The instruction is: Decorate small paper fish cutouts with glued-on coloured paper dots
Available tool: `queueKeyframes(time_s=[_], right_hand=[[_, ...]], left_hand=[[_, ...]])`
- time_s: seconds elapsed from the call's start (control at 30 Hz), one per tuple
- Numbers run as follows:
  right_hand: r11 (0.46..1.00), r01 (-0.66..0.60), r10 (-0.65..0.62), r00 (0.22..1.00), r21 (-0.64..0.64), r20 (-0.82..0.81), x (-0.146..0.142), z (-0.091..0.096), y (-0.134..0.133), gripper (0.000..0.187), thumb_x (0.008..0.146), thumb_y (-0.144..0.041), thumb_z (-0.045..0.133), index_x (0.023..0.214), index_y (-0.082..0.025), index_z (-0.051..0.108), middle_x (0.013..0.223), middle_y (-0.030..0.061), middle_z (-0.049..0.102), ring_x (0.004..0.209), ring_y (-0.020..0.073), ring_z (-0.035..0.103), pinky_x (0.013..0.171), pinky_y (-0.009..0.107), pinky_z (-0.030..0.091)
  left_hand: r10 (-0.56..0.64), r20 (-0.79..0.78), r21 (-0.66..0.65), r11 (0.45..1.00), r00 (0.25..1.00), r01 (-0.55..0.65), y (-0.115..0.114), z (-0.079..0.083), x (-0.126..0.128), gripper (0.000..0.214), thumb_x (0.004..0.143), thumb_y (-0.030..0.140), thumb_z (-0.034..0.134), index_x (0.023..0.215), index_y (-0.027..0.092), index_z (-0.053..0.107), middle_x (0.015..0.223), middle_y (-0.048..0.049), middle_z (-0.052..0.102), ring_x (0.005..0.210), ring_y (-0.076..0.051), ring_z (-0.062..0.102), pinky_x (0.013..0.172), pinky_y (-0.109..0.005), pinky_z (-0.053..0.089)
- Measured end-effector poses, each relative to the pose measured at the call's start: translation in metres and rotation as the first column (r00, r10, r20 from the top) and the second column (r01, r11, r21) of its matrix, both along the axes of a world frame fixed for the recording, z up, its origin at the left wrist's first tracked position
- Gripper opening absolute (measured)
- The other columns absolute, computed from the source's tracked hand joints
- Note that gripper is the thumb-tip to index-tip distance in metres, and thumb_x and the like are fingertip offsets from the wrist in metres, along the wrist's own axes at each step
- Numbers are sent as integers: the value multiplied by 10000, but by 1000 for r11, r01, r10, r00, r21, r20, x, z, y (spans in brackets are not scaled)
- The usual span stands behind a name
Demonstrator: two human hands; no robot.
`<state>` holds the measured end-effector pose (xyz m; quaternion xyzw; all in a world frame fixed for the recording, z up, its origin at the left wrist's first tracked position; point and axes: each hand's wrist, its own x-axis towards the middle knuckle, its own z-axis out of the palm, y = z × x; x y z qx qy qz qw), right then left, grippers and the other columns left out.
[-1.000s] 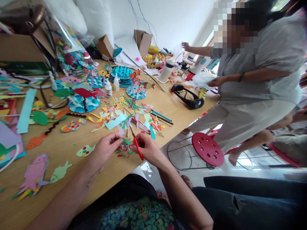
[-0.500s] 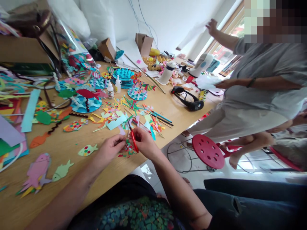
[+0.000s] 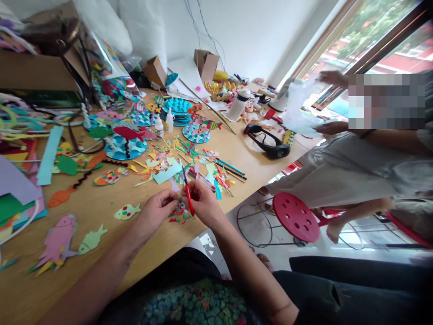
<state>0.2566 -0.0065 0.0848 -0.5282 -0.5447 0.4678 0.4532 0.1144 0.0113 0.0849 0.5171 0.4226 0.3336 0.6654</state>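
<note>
My right hand (image 3: pixel 203 203) is closed around red-handled scissors (image 3: pixel 189 201), whose blades point away from me over the table. Close beside it, my left hand (image 3: pixel 160 206) has its thumb and fingertips pinched together. Whatever is between those fingertips is too small to make out. Below the hands lie tiny red and green paper scraps (image 3: pixel 182 217). To the left, a pale green paper fish with red dots (image 3: pixel 126 211) lies flat, near a plain green fish (image 3: pixel 93 239) and a pink paper fish (image 3: pixel 61 239).
Beyond my hands are a light blue paper piece (image 3: pixel 167 173), mixed offcuts, pencils (image 3: pixel 233 170) and glue bottles (image 3: pixel 158 127). Blue wave-patterned discs (image 3: pixel 123 149) carry paper fish. Black goggles (image 3: pixel 267 143) lie near the table edge. A red stool (image 3: pixel 296 217) and another person stand at right.
The other person has bent lower and brought the raised hand and the clear plastic sheet down. My view has shifted slightly. My hands and the scissors hold almost the same pose.
</note>
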Motion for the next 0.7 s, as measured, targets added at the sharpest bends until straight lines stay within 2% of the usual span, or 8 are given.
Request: queueKeyframes(time_s=[0.17, 0.27, 0.43, 0.7], right_hand=[[998, 65, -65, 998, 18, 5, -5, 1, -1, 193, 676, -277, 585, 745, -202, 421, 627, -51, 424, 588, 98, 427, 545, 225, 357], [998, 66, -68, 995, 18, 72, -3, 3, -8, 186, 715, -317, 571, 743, -195, 433, 634, -44, 431, 576, 92, 405, 525, 218, 335], [996, -45, 64, 968, -81, 241, 4, 8, -26, 209, 762, -354, 544, 697, -187, 437, 570, -56, 402, 522, 79, 348, 479, 210, 272], [991, -96, 117, 957, -90, 265, -3, 7, -32, 226, 768, -333, 546, 654, -181, 424, 560, -60, 378, 527, 74, 332, 486, 205, 257]], left_hand=[[63, 14, 19, 998, 998, -63, -2, -2, 1, 168, 629, 320, 652, 669, 169, 591, 589, 36, 548, 575, -109, 497, 559, -222, 397], [104, 61, 4, 995, 993, -104, -1, 0, -2, 173, 633, 320, 665, 662, 165, 592, 588, 38, 546, 570, -101, 501, 573, -223, 419], [189, 192, -123, 978, 963, -167, 0, 11, -9, 201, 610, 317, 704, 685, 173, 587, 658, 27, 597, 644, -108, 560, 644, -240, 473], [176, 213, -164, 976, 961, -143, 1, 18, -11, 239, 592, 329, 723, 684, 167, 574, 669, 14, 633, 679, -120, 595, 654, -245, 490]])
